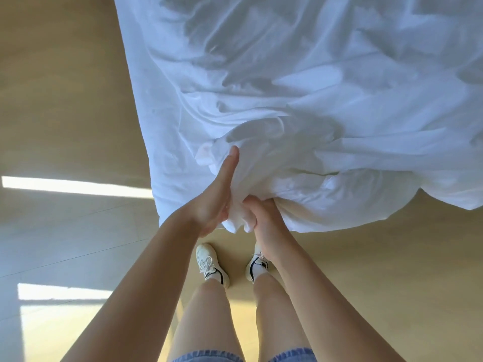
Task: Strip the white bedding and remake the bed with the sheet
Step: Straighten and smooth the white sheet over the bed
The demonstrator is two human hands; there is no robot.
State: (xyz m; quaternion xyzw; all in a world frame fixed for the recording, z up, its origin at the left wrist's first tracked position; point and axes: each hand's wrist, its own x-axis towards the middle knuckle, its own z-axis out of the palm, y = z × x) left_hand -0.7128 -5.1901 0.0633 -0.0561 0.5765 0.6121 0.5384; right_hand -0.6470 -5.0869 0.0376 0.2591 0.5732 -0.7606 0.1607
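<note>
white bedding (313, 100) bunched, fanning out toward 12–3 o'clock | right hand (261, 218) clenched round gathered end | left hand (217, 197) flat, fingers straight, pressed on bunch's 9 o'clock side

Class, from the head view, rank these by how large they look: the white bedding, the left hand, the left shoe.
1. white bedding
2. left hand
3. left shoe
The shoe is farther from the camera than the hand, so their true order is unsure.
</note>
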